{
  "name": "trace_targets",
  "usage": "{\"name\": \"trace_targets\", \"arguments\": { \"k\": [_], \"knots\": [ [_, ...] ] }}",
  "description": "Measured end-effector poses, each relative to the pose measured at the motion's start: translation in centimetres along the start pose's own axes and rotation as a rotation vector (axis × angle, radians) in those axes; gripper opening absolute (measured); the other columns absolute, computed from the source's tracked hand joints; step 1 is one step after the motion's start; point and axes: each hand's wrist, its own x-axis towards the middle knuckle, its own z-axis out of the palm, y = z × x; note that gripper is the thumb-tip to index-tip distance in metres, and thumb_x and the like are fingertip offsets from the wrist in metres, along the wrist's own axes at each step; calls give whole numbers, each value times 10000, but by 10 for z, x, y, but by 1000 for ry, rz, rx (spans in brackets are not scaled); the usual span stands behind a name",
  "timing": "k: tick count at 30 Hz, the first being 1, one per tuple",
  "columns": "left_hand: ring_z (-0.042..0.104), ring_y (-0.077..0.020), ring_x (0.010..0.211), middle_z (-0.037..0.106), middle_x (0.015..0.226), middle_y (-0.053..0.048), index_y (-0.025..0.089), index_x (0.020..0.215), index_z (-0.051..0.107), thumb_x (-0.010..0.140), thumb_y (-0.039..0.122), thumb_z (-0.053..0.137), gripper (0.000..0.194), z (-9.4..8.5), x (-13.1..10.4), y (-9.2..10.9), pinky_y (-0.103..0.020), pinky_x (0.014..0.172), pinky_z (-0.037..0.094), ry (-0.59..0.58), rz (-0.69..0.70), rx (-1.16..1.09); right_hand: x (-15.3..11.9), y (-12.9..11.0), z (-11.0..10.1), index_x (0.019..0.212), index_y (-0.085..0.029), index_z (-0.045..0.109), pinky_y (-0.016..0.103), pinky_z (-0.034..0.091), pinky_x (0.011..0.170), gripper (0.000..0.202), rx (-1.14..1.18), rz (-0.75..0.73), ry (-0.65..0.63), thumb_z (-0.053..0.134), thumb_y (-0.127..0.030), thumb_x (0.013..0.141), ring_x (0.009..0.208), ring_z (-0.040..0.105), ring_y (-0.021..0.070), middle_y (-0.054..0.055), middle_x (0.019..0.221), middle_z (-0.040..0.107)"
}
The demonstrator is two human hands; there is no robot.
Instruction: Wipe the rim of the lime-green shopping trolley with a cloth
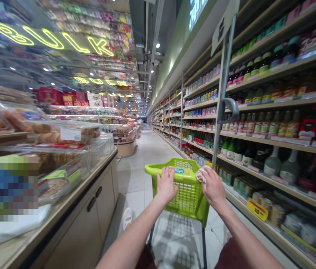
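A green shopping cart (184, 200) with a slotted basket stands in front of me in the aisle. My left hand (166, 185) rests on the cart's handle at its middle, fingers laid forward over the bar. On the handle's right end, my right hand (212, 185) is closed round a crumpled white cloth or tissue (202, 174) and presses it against the green plastic. A small coloured label (180, 170) sits on the handle between the two hands. The inside of the basket is mostly hidden.
Shelves of bottles and cans (272, 142) line the right side, with a yellow price tag (257, 210). At left runs a counter (82, 224) with packaged baked goods (62, 132). The tiled aisle floor (146, 144) stretches ahead past another display island (125, 147).
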Motion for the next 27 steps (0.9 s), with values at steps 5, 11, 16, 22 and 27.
{"name": "trace_targets", "arguments": {
  "k": [5,11,16,22,27],
  "knots": [
    [140,-266,1313,229,1419,-91,189,1319,256,706,340,494,675,-4,-5,13,-506,1044,154,-14,16,-25,15,-43,11,1105,-147,541,450,327,965,408,76,-26,-1,407,-101,722,1162,384,236,113,1201,490],
    [227,-201,1295,329,1375,-95,127,1296,299,741,274,434,590,-7,-6,-12,-420,1070,154,18,23,-118,23,-77,19,1142,-128,527,448,309,972,409,120,-150,-146,425,-119,745,1198,340,253,118,1241,471],
    [201,-217,1302,317,1381,-99,141,1265,337,727,318,481,584,-10,-8,-31,-465,1061,150,8,-60,-103,28,-53,13,1113,-144,537,446,324,950,394,61,-84,-114,423,-121,737,1171,363,254,119,1217,475],
    [189,-209,1305,309,1385,-96,137,1278,316,725,313,474,602,-15,-10,-29,-461,1067,151,-23,-21,-91,43,-88,32,1094,-159,541,421,327,950,395,79,-196,-201,455,-130,710,1134,396,245,105,1190,495],
    [232,-194,1288,334,1374,-71,170,1257,345,747,226,414,517,-19,-13,-41,-465,1055,182,-42,35,-127,43,-77,28,1079,-161,549,420,353,928,354,62,-221,-249,430,-178,746,1115,422,251,107,1178,507]
  ]
}}
